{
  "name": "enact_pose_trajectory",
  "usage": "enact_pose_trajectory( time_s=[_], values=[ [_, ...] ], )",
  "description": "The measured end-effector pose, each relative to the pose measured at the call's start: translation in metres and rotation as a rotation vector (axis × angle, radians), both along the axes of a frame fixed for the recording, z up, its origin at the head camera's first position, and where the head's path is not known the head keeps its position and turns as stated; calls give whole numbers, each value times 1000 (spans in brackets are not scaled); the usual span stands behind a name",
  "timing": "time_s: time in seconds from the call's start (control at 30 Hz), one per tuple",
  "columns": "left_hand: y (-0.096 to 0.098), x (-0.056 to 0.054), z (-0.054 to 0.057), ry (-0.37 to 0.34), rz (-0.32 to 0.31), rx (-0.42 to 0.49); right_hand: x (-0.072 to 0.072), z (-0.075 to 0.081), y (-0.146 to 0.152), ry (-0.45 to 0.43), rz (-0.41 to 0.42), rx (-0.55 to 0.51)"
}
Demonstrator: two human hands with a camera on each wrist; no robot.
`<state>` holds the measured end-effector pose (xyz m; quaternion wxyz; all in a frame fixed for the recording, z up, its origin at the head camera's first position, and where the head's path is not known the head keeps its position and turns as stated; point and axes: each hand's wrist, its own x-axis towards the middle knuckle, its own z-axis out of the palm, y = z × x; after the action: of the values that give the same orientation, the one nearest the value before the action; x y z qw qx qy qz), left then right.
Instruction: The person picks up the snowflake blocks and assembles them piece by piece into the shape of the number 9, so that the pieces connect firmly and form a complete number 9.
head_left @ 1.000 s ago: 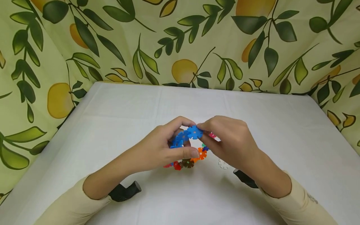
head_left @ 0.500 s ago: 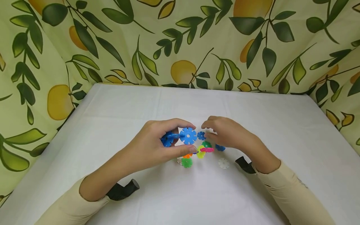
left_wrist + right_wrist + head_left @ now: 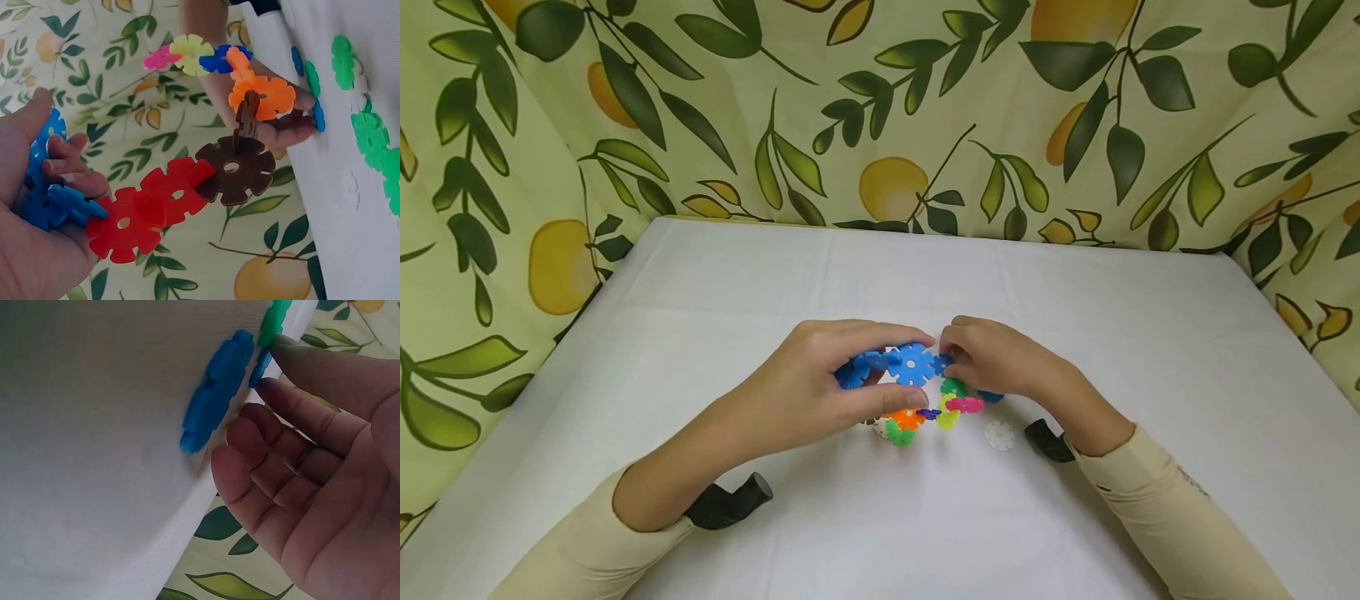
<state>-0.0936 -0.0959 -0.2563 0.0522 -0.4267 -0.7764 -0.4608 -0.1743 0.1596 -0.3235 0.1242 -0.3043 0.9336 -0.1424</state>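
My left hand (image 3: 820,367) grips the blue end of a chain of snowflake discs (image 3: 912,365), thumb and fingers curved round it. In the left wrist view the chain runs from blue through red discs (image 3: 125,232), brown (image 3: 250,181) and orange (image 3: 278,94) to dark blue, yellow (image 3: 190,56) and a pink disc (image 3: 157,58). At the table, my right hand (image 3: 1000,354) pinches a loose blue disc (image 3: 261,364) between thumb and index finger. A green disc (image 3: 274,322) lies right beside that disc, and another blue disc (image 3: 219,390) lies near the curled fingers.
Green discs (image 3: 373,137) lie on the white tabletop (image 3: 775,275) below the chain. A clear white disc (image 3: 999,435) lies to their right. Black wrist mounts (image 3: 730,500) stick out under both forearms. A leaf-and-fruit patterned cloth (image 3: 880,108) hangs behind the table.
My right hand has left the blue end of the chain, gone down to the table and closed its fingertips on a loose blue disc. My left hand still holds the chain, now turned differently.
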Motion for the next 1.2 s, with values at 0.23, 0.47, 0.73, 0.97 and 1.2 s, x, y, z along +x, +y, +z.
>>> enact_pose_trajectory(
  time_s=[0.23,0.47,0.73,0.97,1.2],
  values=[
    [-1,0,2,-83,56,19,-2,-2,3,-78,14,-50],
    [-6,-2,3,-123,128,11,3,2,-3,-70,92,-118],
    [-7,-6,5,-167,156,13,26,44,5,122,113,-581],
    [-6,-3,7,-212,115,7,57,67,-4,287,218,-807],
    [-4,0,7,-221,66,13,68,70,-11,398,311,-850]
  ],
)
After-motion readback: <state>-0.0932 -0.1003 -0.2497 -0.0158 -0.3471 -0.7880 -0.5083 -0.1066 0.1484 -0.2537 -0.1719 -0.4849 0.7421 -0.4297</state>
